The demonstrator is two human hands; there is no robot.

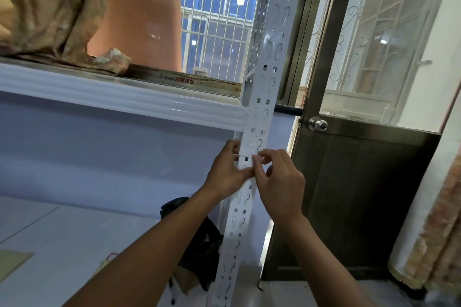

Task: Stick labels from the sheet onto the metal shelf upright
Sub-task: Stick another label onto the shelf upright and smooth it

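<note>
A white perforated metal shelf upright (pixel 265 82) runs from the top of the view to the bottom, a little right of centre. Both my hands meet on it just below the white shelf beam (pixel 119 97). My left hand (pixel 225 172) wraps the upright's left edge, thumb pressed on its front face. My right hand (pixel 280 182) pinches a small white label with a red edge (pixel 255 156) against the upright's front. The label sheet is not in view.
A patterned cloth (pixel 50 7) lies bunched on the shelf at top left. A dark metal door with a round knob (pixel 317 124) stands just right of the upright. A black bag (pixel 199 239) sits low behind the upright. A rolled fabric (pixel 429 232) leans at right.
</note>
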